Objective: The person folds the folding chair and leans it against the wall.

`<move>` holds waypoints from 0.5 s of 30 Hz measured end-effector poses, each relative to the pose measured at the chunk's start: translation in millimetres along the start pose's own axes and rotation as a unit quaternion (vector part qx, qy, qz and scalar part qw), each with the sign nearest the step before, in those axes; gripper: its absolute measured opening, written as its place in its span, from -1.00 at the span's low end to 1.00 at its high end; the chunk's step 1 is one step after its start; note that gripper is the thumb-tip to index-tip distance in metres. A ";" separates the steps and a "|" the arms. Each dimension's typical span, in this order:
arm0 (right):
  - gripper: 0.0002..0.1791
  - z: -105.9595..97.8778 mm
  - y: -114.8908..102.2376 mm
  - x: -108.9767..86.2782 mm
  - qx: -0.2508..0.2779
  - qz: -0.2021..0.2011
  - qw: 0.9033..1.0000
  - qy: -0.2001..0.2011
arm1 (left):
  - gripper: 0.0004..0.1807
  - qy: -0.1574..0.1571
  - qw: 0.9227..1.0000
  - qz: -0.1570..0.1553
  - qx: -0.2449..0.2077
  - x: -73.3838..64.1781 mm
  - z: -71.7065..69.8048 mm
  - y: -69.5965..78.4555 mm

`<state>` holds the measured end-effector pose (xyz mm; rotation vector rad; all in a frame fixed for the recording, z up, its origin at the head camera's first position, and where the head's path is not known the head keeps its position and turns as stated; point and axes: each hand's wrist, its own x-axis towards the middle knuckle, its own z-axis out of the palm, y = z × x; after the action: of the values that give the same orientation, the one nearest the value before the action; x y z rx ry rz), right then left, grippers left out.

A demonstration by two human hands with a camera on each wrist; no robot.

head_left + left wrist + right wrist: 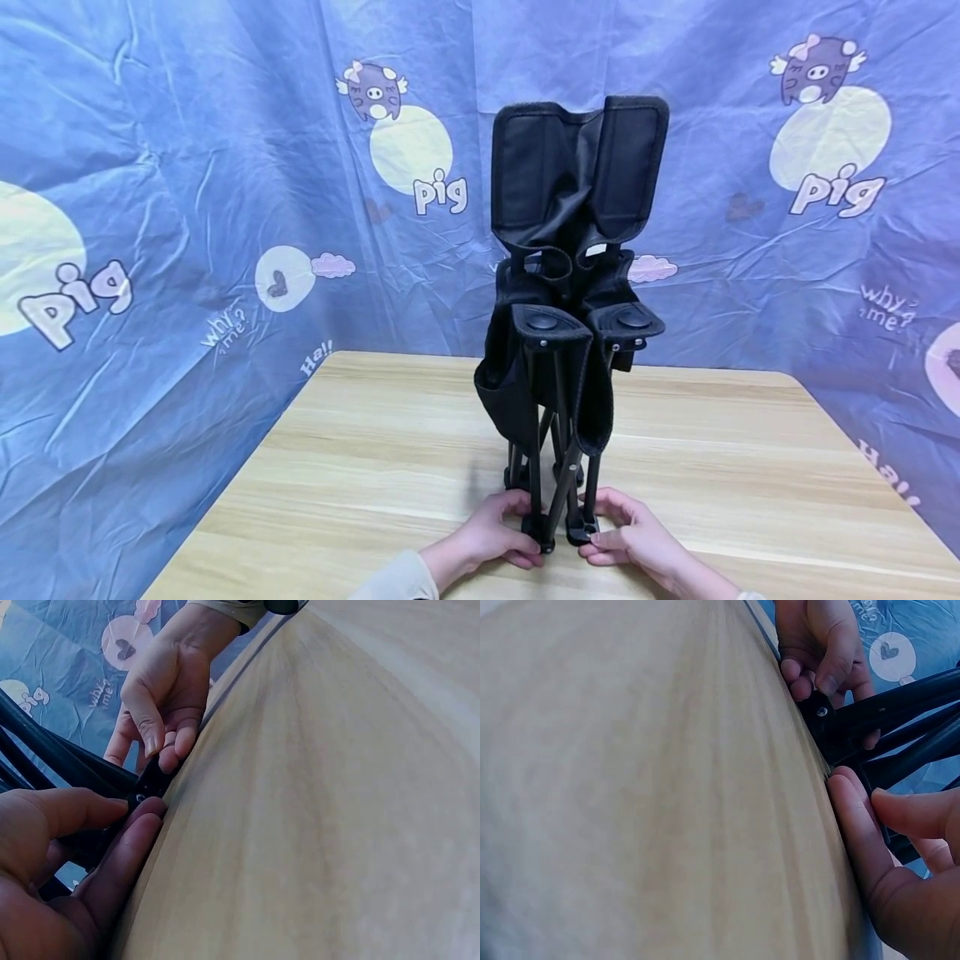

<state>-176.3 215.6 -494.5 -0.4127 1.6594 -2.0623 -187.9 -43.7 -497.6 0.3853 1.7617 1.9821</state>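
Observation:
A small black folding chair [547,321] stands upright on the table, mostly folded, its legs drawn close together. Its fabric back [633,175] rises at the top, creased down the middle, above two armrests. My left hand [491,529] pinches the near left plastic foot [536,527] between thumb and fingers, low against the tabletop. On the other side, my right hand [637,537] holds the near right foot [581,531] the same way. In the left wrist view, thumb and fingers close around the black foot by a rivet. The two near feet are a small gap apart.
The wooden table [360,450] extends to both sides of the chair and behind it. A blue cloth backdrop [225,167] printed with pigs and words hangs around the table's back and sides. The chair's far feet [517,477] rest farther back on the wood.

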 end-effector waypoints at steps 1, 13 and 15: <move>-0.49 -0.2 -0.2 0.4 0.000 0.000 1.000 0.001 | -0.46 -0.001 1.000 0.000 -0.001 0.3 -0.1 0.1; -0.50 -1.8 -1.5 4.6 -0.001 0.001 1.000 0.005 | -0.48 0.008 1.000 0.003 0.005 5.0 0.0 -0.1; -0.50 -1.9 -2.0 5.3 -0.002 0.001 1.000 0.006 | -0.48 0.010 1.000 0.003 0.006 6.5 -0.4 -0.8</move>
<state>-182.1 214.8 -493.3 -0.4015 1.6696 -2.0653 -193.5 -40.7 -499.1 0.3751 1.7871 1.9880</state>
